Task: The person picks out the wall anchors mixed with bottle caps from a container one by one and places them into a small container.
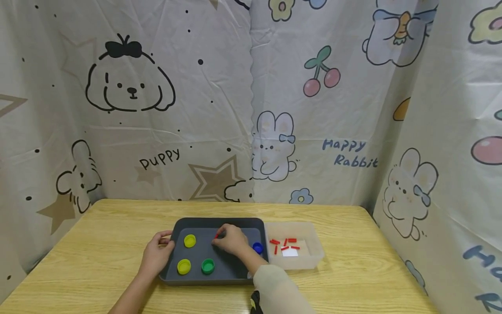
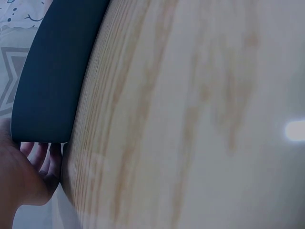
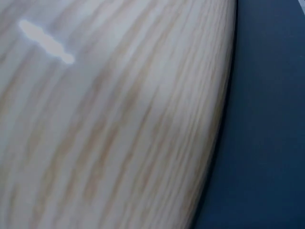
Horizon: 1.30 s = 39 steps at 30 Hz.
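In the head view my right hand (image 1: 232,240) is over the dark grey tray (image 1: 211,282), pinching a small red stick (image 1: 216,236) between thumb and fingertips. At the tray's left side, my left hand (image 1: 157,254) holds the rim; the left wrist view has the fingers (image 2: 42,155) curled at the tray's end. Two yellow round caps (image 1: 190,240), a green cap (image 1: 208,266) and a blue cap (image 1: 257,248) lie in the tray, the blue one right of my right forearm. My right hand is out of sight in the right wrist view.
Against the tray's right side stands a translucent plastic box (image 1: 300,263) with several red sticks (image 1: 292,240) and a white piece (image 1: 290,251) inside. Everything sits on a wooden table (image 1: 353,261), with a printed cloth (image 1: 211,122) hanging behind and beside it.
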Motion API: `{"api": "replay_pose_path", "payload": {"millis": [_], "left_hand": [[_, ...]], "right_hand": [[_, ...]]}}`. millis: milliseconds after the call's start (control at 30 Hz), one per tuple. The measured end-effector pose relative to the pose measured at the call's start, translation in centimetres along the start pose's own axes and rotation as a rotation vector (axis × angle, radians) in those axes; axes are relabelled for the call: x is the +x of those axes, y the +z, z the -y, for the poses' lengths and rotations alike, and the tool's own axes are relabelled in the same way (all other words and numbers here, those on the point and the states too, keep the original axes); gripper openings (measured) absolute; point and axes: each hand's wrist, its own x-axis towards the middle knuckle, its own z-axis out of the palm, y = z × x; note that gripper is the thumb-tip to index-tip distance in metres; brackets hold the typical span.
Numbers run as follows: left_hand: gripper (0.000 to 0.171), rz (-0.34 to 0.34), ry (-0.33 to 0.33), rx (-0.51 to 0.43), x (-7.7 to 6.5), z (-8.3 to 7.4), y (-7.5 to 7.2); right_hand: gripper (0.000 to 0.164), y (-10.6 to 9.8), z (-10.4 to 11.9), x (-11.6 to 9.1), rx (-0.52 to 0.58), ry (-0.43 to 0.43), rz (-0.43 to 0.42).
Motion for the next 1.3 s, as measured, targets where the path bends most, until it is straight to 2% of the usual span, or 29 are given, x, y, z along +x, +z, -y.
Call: {"api": "replay_pose_path", "payload": {"millis": [233,633,867,1300], "left_hand": [[0.039,0.007,0.0,0.002,-0.1,-0.1,-0.1],[0.04,0.001,0.01,0.009,-0.3,-0.4,-0.1],[0.04,-0.003,0.011,0.011,-0.3,-0.2,-0.1],[0.039,-0.002,0.019,0.015,-0.1,0.1,0.0]], "right_hand": [[0.027,-0.6,-0.3,0.0,0.068,-0.011,0.028],[0.023,-2.5,-0.4,-0.2,0.136,-0.029,0.021],[0.023,-3.2,-0.3,-0.6,0.119,-0.049,-0.002],[0.025,-4.5,-0.5,-1.6,0.123,-0.111,0.016]]}}
